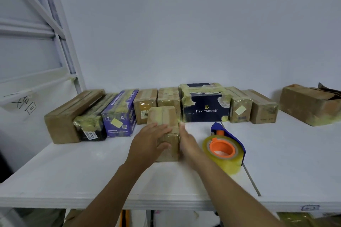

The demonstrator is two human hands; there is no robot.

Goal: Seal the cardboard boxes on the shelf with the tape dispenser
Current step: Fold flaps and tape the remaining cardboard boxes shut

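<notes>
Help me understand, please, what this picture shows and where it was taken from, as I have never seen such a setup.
There is no machine here: a person works with two bare hands. The one picture comes from a wide-angle camera worn on the head, looking forward and down. The left hand lies on top of a small brown cardboard box, and the right hand presses flat against its right side. The box stands on a white shelf. To its right lies a blue tape dispenser with an orange hub and a clear yellowish roll; no hand holds it. Along the wall behind stands a row of taped boxes, among them a purple carton and a dark blue box marked BENLYDESIGN.
</notes>
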